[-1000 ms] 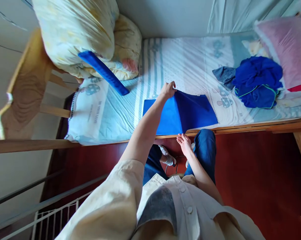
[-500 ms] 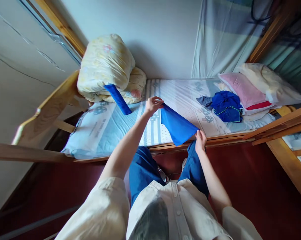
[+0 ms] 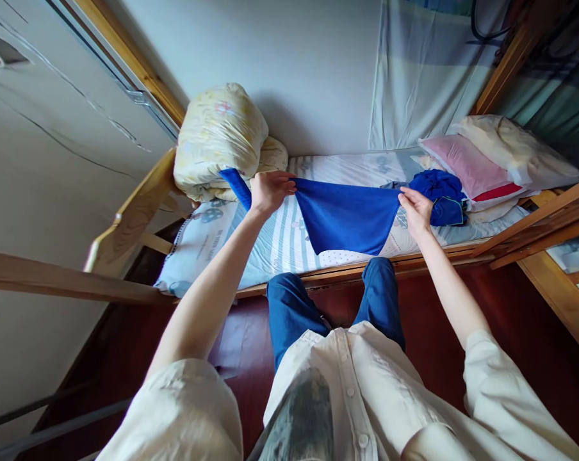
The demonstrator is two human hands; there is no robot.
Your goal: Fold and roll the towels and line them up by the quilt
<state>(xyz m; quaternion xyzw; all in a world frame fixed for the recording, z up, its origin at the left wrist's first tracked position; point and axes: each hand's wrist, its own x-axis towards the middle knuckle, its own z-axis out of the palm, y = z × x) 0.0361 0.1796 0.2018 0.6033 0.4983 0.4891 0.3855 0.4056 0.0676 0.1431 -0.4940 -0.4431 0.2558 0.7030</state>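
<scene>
A blue cloth [image 3: 350, 216] hangs stretched between my two hands, above the front part of the bed. My left hand [image 3: 270, 191] pinches its upper left corner, and my right hand [image 3: 417, 209] pinches the upper right corner. The cloth's lower edge sags free over the bed's front side. Behind my left hand, a rolled or folded blue cloth [image 3: 236, 186] leans from the bundled quilt down to the mattress, its lower end hidden by the hand. To the right of my right hand lies a crumpled pile of blue cloth [image 3: 438, 189].
The bed [image 3: 212, 234] has a pale patterned sheet and a wooden frame. A yellowish floral quilt [image 3: 220, 137] is heaped at its left end. On the right are a pink pillow [image 3: 469, 163] and a cream bundle [image 3: 520, 147]. A wooden rail [image 3: 68, 278] crosses the left side.
My hands have moved apart and my right hand has risen. The blue cloth, slanted and partly folded before, now spreads level and wide between them. The view has shifted slightly.
</scene>
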